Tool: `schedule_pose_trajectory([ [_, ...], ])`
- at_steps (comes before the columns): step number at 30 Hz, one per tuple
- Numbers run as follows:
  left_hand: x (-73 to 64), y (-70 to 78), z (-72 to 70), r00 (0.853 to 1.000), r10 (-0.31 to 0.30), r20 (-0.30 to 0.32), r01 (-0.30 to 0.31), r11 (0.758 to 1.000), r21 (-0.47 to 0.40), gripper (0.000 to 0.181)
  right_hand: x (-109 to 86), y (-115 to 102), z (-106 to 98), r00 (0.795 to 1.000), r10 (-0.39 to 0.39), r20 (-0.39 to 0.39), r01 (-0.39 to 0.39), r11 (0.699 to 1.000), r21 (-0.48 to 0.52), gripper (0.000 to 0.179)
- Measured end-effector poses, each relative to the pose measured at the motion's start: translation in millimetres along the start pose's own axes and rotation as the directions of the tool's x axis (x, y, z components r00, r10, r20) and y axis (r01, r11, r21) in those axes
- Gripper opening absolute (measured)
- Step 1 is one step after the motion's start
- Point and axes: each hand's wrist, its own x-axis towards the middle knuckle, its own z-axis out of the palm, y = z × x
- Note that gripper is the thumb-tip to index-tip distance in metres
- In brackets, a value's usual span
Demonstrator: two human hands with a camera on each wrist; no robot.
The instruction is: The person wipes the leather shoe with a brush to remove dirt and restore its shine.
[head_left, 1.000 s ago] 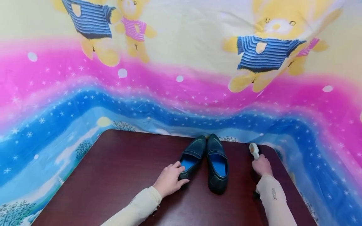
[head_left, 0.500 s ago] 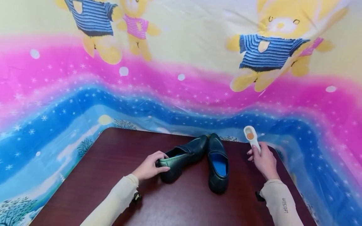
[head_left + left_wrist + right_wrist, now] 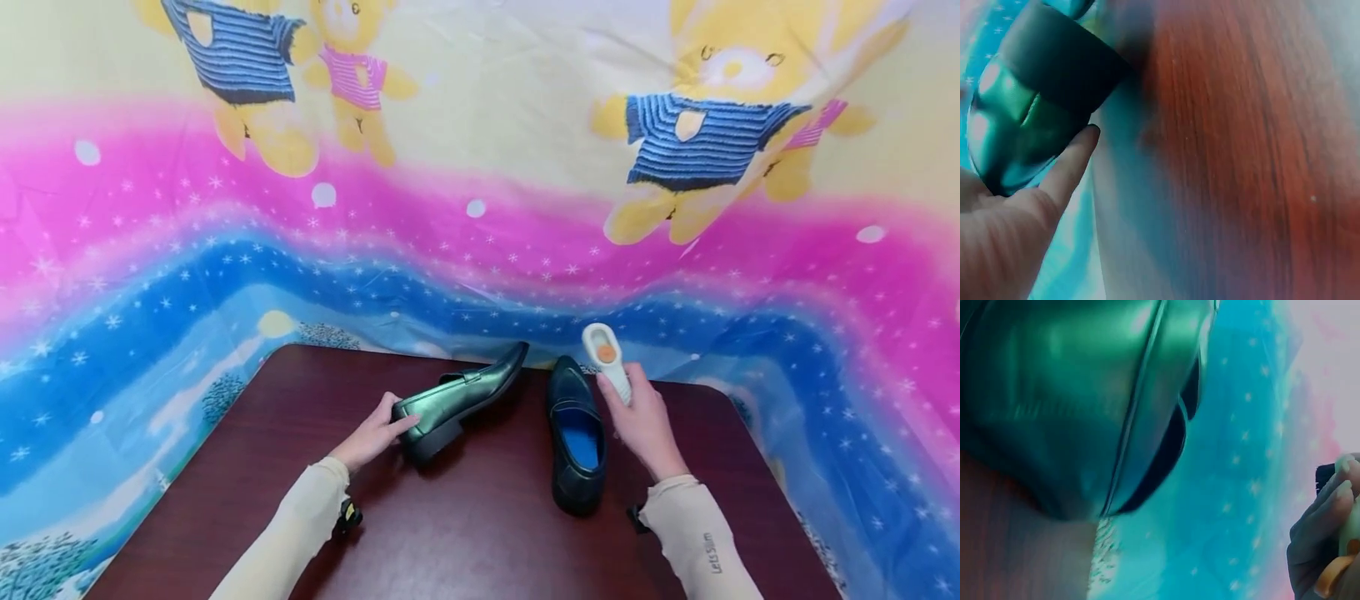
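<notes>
My left hand (image 3: 372,435) grips the heel end of a dark loafer (image 3: 459,402), turned so its side faces me and its toe points up and right. In the left wrist view the loafer's heel (image 3: 1054,62) lies above my thumb. Its mate, a dark loafer with a blue insole (image 3: 581,442), stands on the table to the right. My right hand (image 3: 641,421) holds a white brush (image 3: 603,354) with an orange spot, raised beside the second loafer. Dark bristles (image 3: 1324,477) show past my fingers in the right wrist view.
A dark red-brown wooden table (image 3: 465,533) with rounded far corners lies under the shoes. Close behind its far edge hangs a cloth (image 3: 480,258) printed with bears, pink and blue bands.
My left hand has pulled the left loafer away from its mate and tilted it onto its side. My right hand has lifted the brush and moved it left, toward the shoes.
</notes>
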Motion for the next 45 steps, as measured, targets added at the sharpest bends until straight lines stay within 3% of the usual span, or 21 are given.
schedule_pose_trajectory([
  [5,6.0,-3.8,6.3,0.988,0.020,-0.154,0.013,0.978,0.209,0.065,-2.1,-17,31,0.996,-0.086,-0.023,0.083,0.992,-0.099,0.036],
  [12,10.8,3.3,12.7,0.980,0.111,-0.163,-0.082,0.982,0.173,0.050,-5.4,-35,74,0.992,-0.116,0.050,0.121,0.986,-0.113,0.033],
  [21,11.3,-7.7,12.0,0.979,0.036,-0.199,-0.010,0.991,0.132,0.077,-14.0,-67,145,0.971,-0.138,0.196,0.156,0.984,-0.081,0.037],
  [27,12.8,-6.5,12.5,0.980,0.056,-0.190,-0.031,0.990,0.136,0.082,-23.5,-76,184,0.952,-0.182,0.246,0.211,0.973,-0.096,0.035],
  [32,14.2,-7.1,16.5,0.967,0.126,-0.223,-0.085,0.979,0.188,0.077,-30.1,-81,204,0.927,-0.250,0.279,0.293,0.948,-0.124,0.036],
  [37,14.2,-7.1,18.3,0.953,0.190,-0.236,-0.139,0.966,0.219,0.075,-33.8,-84,215,0.919,-0.270,0.287,0.321,0.935,-0.150,0.037],
  [45,10.8,-8.1,24.3,0.951,0.193,-0.242,-0.138,0.964,0.226,0.083,-38.2,-82,220,0.909,-0.327,0.258,0.383,0.900,-0.209,0.035],
])
